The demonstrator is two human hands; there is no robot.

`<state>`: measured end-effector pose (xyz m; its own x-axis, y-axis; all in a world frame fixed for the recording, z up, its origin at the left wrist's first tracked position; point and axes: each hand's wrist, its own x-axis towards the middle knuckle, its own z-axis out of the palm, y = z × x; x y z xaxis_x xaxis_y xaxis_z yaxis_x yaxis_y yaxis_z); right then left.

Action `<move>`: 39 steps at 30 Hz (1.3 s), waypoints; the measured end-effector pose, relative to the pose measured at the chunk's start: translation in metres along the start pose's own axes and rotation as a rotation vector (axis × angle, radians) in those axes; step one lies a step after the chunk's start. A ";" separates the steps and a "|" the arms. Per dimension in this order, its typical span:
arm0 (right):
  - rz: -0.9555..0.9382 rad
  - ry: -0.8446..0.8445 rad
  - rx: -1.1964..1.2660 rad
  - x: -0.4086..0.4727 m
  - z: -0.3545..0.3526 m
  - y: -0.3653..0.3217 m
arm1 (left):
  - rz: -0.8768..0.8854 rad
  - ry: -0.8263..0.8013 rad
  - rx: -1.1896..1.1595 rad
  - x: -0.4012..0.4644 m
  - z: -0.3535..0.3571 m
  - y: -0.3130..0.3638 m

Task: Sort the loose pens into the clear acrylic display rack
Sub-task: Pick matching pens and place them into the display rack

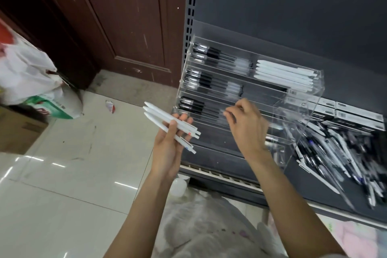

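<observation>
My left hand [170, 144] grips three white pens [165, 120], tips pointing up and left, just left of the clear acrylic display rack [301, 111]. The rack stands on a dark shelf [339, 192] and holds black pens [211, 81] in its left slots and white pens [284, 74] at the upper right. My right hand [246, 123] hovers in front of the rack's lower left slots, fingers curled and pinched together; it is blurred and I see nothing in it. A heap of loose pens [343, 157] lies on the shelf to the right of the rack.
Black and white pen boxes [354, 115] are stacked behind the loose heap. A brown door [117, 16] and pale tiled floor [73, 174] lie to the left, with plastic bags [31, 73] and a cardboard box [18, 130].
</observation>
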<state>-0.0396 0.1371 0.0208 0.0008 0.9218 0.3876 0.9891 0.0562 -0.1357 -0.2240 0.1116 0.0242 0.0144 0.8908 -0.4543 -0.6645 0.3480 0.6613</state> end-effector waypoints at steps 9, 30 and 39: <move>-0.038 -0.060 -0.133 0.005 0.001 0.005 | -0.001 -0.007 0.023 0.002 0.011 -0.008; 0.202 -0.300 0.844 -0.018 -0.055 0.012 | -0.011 -0.150 0.153 -0.016 0.064 -0.038; 0.161 -0.004 0.217 0.015 -0.102 0.123 | -0.036 -0.180 0.013 0.000 0.101 -0.055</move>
<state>0.0975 0.1186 0.1029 0.1544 0.9270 0.3419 0.9216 -0.0104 -0.3879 -0.1121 0.1216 0.0483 0.1719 0.9151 -0.3647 -0.6512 0.3833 0.6550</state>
